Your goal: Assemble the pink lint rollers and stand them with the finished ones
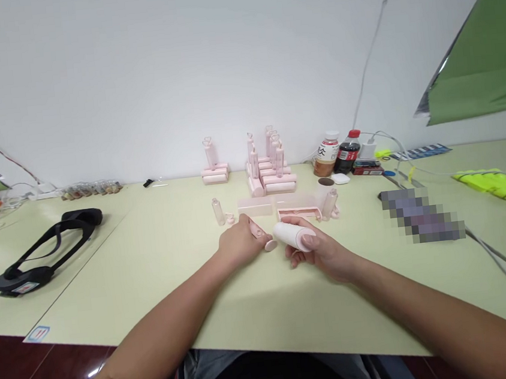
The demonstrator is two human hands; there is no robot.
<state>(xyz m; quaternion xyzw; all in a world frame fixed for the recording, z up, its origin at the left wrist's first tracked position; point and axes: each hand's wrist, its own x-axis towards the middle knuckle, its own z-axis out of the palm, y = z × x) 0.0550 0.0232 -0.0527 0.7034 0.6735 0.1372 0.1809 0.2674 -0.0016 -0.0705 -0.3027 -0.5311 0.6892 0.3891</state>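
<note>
My right hand [325, 255] grips a white lint roll [291, 234], tilted with its flat end toward me. My left hand [239, 243] is closed around a pink plastic roller holder [256, 229]; the fingers hide much of it. A round pink end cap [270, 245] shows just below the left fingertips, close to the roll but apart from it. Behind the hands lie a translucent pink cover [255, 207] and an open pink case [299, 213]. Small clear pink handles stand at either side, one at the left [218, 212] and one at the right [329, 204].
Several pink rollers with upright handles [273, 172] stand by the wall, with another [215, 174] to their left. Two drink bottles, one a cola bottle [349, 152], stand at the back right. A black headset strap [52, 253] lies far left; a pixelated object [421, 215] and cables lie right.
</note>
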